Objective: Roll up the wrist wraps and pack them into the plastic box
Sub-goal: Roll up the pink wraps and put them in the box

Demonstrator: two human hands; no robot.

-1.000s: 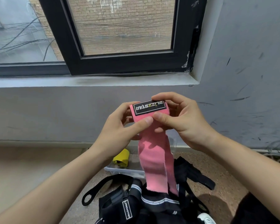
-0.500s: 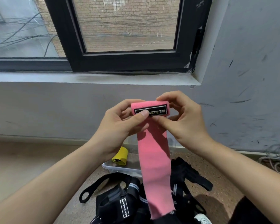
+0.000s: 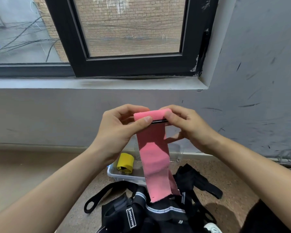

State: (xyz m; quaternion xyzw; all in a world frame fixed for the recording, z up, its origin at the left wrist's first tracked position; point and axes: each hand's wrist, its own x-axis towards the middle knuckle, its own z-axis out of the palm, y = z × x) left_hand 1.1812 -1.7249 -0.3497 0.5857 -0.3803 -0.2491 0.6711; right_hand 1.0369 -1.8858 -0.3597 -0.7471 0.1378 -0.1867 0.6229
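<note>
While you hold the pink wrap (image 3: 154, 158) up in front of you, its part-wound roll lies crosswise between your hands, long axis left to right, and the loose tail hangs straight down from it toward the floor (image 3: 32, 174). Your left hand (image 3: 118, 132) pinches the roll's left end, thumb on the near face and fingers curled behind. Your right hand (image 3: 191, 130) pinches the right end the same way, thumb just above a dark strip (image 3: 159, 121) at the roll's lower edge. Each hand has its own end, so neither is nearer.

What the next turn depends on is roll above, tail below. In my judgement, the tail must feed up square to the roll's axis, or the roll will cone toward one side. The tail's bottom edge meets the heap of black wraps (image 3: 158, 214) on the floor. Whether it rests on them or only hangs in front of them, I cannot tell; it could catch there as it is drawn up.

Your box (image 3: 123, 176) sits on the floor below and beyond your hands, partly hidden behind the tail. A yellow roll (image 3: 125, 163) stands in its left end, and the space to the right of that is hidden. From your grip the box lies down and slightly forward, with only the tail in the way. By my reckoning, you are early in the job: one wrap boxed, one in hand, the black ones unrolled.
</note>
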